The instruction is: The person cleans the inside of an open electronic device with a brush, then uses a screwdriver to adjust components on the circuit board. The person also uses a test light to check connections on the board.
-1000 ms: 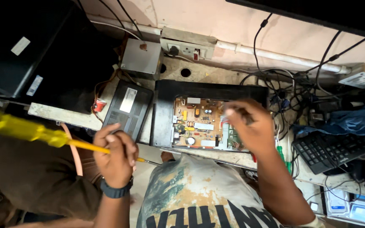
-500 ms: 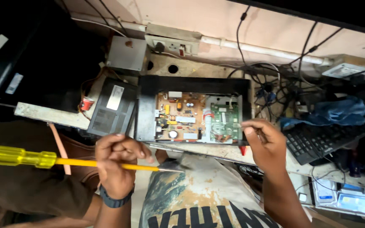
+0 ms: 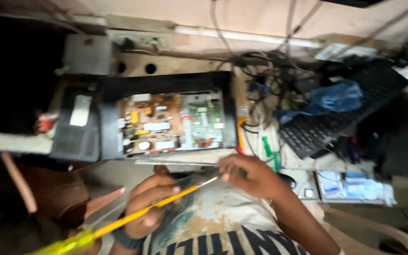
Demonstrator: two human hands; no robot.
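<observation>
Gripping a long screwdriver [image 3: 133, 217] in front of the chest, a person looks down on a cluttered workbench [image 3: 180, 63] where an opened black case [image 3: 166, 85] lies flat near the front edge, its circuit boards [image 3: 171, 125] facing up, probably so the parts can be reached from above. At the bench's left edge a black power unit [image 3: 74, 125] with a pale label lies just beside the case. The left hand [image 3: 147, 208] is curled shut around the yellow shaft, fingers wrapped over it and the wrist, with a dark band, bent inward; the translucent yellow handle trails off toward the lower left corner of the view and the shaft slants up to the right, a hold that seems meant to steady the tool. The right hand [image 3: 251, 174] hovers below the bench's front edge, its fingertips pinched together at the metal tip; whether they hold something small there cannot be told through the blur. Farther right, tangled cables [image 3: 270, 85] spread behind the case, a blue cloth [image 3: 336, 97] lies against a black keyboard [image 3: 341, 118] set at a slant, and green-handled tools [image 3: 270, 151] rest near the front edge.
</observation>
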